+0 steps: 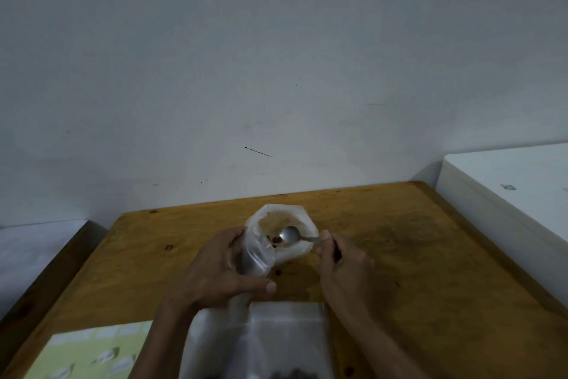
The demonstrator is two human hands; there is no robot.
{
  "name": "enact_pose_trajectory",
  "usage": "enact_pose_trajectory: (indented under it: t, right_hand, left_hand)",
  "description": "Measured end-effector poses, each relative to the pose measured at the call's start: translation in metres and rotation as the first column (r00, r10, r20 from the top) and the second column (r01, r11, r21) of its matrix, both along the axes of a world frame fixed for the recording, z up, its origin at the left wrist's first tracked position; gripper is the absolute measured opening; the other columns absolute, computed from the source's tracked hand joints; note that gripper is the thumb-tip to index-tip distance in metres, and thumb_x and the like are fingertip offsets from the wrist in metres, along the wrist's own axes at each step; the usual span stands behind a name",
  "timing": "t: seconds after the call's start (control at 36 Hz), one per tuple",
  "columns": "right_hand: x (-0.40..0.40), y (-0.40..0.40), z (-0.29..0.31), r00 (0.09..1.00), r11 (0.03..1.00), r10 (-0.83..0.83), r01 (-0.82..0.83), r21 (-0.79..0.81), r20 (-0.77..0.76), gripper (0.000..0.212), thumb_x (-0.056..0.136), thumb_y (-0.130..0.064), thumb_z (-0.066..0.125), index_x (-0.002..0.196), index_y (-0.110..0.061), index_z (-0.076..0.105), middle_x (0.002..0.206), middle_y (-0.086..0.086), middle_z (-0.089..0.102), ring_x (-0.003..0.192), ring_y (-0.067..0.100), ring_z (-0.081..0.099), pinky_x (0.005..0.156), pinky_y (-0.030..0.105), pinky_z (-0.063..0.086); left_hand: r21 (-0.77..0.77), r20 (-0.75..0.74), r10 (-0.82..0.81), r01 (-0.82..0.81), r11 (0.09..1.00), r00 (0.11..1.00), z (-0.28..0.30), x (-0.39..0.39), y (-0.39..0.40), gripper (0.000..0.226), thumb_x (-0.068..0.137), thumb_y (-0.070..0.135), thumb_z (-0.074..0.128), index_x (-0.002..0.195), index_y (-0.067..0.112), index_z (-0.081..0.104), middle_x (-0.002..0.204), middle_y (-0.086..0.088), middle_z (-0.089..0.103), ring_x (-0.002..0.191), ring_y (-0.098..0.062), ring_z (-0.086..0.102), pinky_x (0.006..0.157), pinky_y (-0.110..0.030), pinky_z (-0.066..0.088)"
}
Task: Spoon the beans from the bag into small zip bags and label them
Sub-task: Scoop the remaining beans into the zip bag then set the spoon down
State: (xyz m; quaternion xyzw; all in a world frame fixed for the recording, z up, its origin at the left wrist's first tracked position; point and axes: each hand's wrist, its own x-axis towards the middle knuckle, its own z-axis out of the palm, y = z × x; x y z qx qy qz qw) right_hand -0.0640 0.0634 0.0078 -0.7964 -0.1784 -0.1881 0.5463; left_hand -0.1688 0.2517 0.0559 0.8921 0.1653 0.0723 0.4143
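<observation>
Head view: a wooden table (399, 255) stands against a pale grey wall (276, 55), seen from above and in dim light.
Landmark: the open plastic bag (279, 234) stands upright near the table's far middle, its mouth spread wide.
Beans: a few dark beans (274, 242) lie inside the bag, just left of the spoon bowl.
Left hand: the left hand (221, 268) curls round the bag's left side and a small clear zip bag (255, 258) pressed against it, thumb stretched below.
Right hand: the right hand (341, 262), just right of the bag, pinches the handle of a metal spoon (290, 234) whose bowl sits inside the bag's mouth.
Nearer things: a stack of clear zip bags (261, 338) lies nearer the camera than the bag; a green printed sheet (92, 354) lies nearer and to the left.
Edges: the table's far edge meets the wall just behind the bag; its left edge runs well left of it.
Open room: bare wood spreads right of the bag up to a white cabinet (507, 194) beside the table.
</observation>
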Motion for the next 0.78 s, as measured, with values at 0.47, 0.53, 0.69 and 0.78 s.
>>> enact_pose_trajectory:
  t: [0.47, 0.53, 0.69, 0.78]
  right_hand:
    - [-0.01, 0.015, 0.013, 0.615, 0.839, 0.287, 0.208, 0.503, -0.734, 0.019, 0.099, -0.014, 0.059, 0.089, -0.004, 0.071, 0.066, 0.008, 0.071, 0.058, 0.014, 0.065, 0.056, 0.025, 0.054]
    - [-0.008, 0.012, 0.014, 0.617, 0.835, 0.292, 0.209, 0.509, -0.731, 0.02, 0.099, -0.014, 0.059, 0.088, -0.003, 0.071, 0.065, 0.008, 0.071, 0.058, 0.015, 0.064, 0.056, 0.026, 0.053]
    - [-0.004, 0.0, 0.027, 0.645, 0.836, 0.307, 0.169, 0.522, -0.7, 0.021, 0.099, -0.012, 0.059, 0.086, 0.0, 0.07, 0.061, 0.006, 0.068, 0.054, 0.013, 0.061, 0.053, 0.026, 0.052]
    - [-0.002, -0.005, 0.034, 0.666, 0.842, 0.297, 0.155, 0.516, -0.684, 0.023, 0.098, -0.012, 0.06, 0.08, -0.002, 0.07, 0.058, 0.004, 0.067, 0.054, 0.013, 0.061, 0.056, 0.029, 0.053]
  left_hand:
    - [0.064, 0.009, -0.021, 0.021, 0.998, 1.0, 0.006, -0.004, 0.005, 0.123, 0.031, 0.073, 0.088, 0.139, 0.032, 0.045, 0.132, 0.015, 0.054, 0.118, -0.008, 0.054, 0.096, -0.035, 0.052]
    - [0.07, -0.005, -0.013, 0.013, 0.997, 1.0, 0.003, -0.007, 0.01, 0.126, 0.031, 0.073, 0.089, 0.141, 0.031, 0.044, 0.134, 0.014, 0.053, 0.12, -0.009, 0.053, 0.098, -0.036, 0.052]
    - [0.074, -0.035, -0.005, 0.007, 0.997, 0.999, -0.004, -0.009, 0.012, 0.13, 0.034, 0.069, 0.09, 0.145, 0.028, 0.038, 0.138, 0.011, 0.05, 0.121, -0.011, 0.051, 0.09, -0.025, 0.047]
    - [0.059, -0.039, 0.003, -0.001, 0.998, 0.999, -0.007, -0.008, 0.012, 0.128, 0.035, 0.065, 0.092, 0.145, 0.026, 0.038, 0.136, 0.011, 0.05, 0.119, -0.009, 0.05, 0.082, -0.016, 0.044]
